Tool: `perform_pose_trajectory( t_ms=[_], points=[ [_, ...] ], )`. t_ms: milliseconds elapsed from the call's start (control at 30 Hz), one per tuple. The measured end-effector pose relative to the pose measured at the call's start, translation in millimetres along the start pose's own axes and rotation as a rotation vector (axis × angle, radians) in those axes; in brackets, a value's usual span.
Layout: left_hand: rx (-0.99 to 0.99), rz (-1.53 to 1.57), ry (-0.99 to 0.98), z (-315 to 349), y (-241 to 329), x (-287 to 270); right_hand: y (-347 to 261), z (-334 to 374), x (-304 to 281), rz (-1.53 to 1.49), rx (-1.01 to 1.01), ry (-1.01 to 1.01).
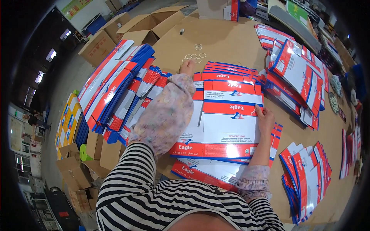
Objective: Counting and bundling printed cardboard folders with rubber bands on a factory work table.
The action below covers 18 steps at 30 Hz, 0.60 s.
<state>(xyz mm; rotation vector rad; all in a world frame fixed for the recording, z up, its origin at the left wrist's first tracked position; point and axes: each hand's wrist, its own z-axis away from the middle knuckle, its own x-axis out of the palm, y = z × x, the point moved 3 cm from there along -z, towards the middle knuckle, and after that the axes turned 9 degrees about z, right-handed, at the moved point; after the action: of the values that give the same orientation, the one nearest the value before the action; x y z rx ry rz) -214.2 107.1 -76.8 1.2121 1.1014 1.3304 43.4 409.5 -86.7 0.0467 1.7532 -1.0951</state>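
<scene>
In front of me lies a stack of flattened red, white and blue cardboard boxes [231, 129], with more flat boxes [200, 173] beneath its near edge. My right hand [265, 119] grips the stack's right edge, thumb on top and fingers around the side. My left hand [187, 67] reaches past the stack's far left corner to the table. Its fingers are curled together beside several loose pale rubber bands [191, 57]. Whatever is between those fingers is too small to make out. A patterned sleeve cover [163, 111] hides part of the boxes on the left.
Bundles of flat boxes [115, 84] lean at the table's left; more piles lie at the far right [298, 73] and near right [306, 173]. Open brown cartons [154, 23] stand beyond the left edge. A small dark object [182, 31] lies on the brown tabletop [223, 40].
</scene>
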Motion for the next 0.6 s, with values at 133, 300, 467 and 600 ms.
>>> perform_pose_trajectory(
  t_ms=[133, 300, 467, 600],
  points=[
    [0.434, -0.427, -0.226, 128.2, 64.4, -4.9, -4.4, -5.7, -1.2, 0.05, -0.016, -0.014],
    [0.658, -0.465, -0.706, 330.9, 49.9, -68.4, -11.7, -21.9, 32.3, 0.033, -0.209, -0.055],
    [0.974, -0.552, -0.86, 385.7, -64.2, -81.1, 39.0, -61.0, 5.5, -0.346, -0.31, -0.02],
    [0.971, -0.742, -0.77, 388.2, -73.2, -83.2, -53.4, 36.1, -80.9, -0.056, -0.665, 0.272]
  ],
)
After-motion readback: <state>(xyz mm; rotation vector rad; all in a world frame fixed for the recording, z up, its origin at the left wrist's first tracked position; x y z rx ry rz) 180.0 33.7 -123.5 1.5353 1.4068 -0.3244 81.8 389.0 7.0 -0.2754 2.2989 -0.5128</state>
